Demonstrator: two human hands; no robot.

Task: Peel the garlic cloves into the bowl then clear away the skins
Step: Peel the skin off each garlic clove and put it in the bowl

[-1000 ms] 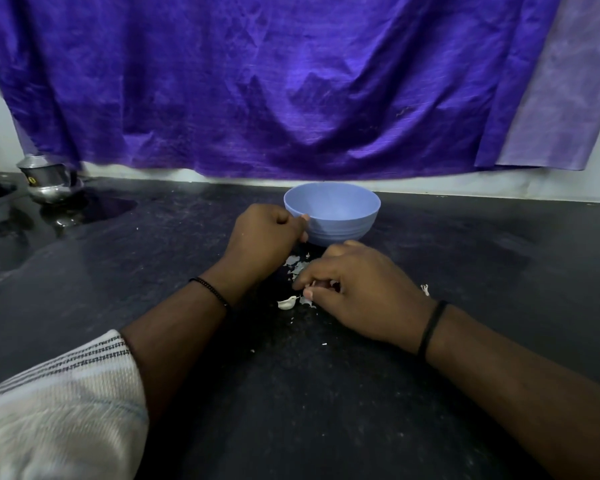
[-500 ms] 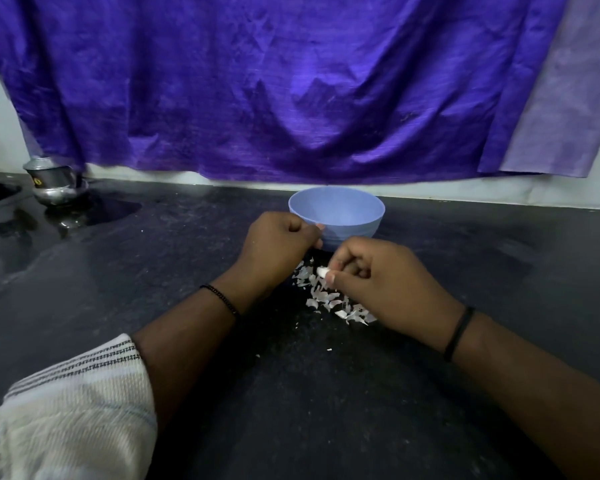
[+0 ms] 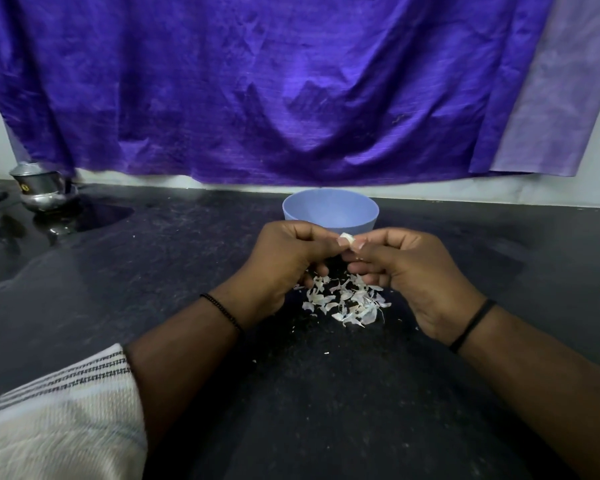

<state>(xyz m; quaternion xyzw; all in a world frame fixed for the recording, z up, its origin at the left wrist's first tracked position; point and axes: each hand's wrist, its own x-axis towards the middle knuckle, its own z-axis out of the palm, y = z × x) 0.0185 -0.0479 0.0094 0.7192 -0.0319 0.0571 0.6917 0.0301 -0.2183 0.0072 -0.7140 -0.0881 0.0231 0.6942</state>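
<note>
A small white garlic clove is pinched between the fingertips of my left hand and my right hand, raised above the dark counter just in front of the blue bowl. Both hands have curled fingers and meet at the clove. Below them a pile of pale garlic skins lies scattered on the counter. The inside of the bowl is hidden from this angle.
A steel pot stands at the far left near a wet patch. A purple cloth hangs along the wall behind the bowl. A few crumbs of skin lie nearer to me.
My right hand picked a clove up from the counter and lifted it. My left hand left the bowl's side and joined it at the clove. The skin pile is now uncovered.
</note>
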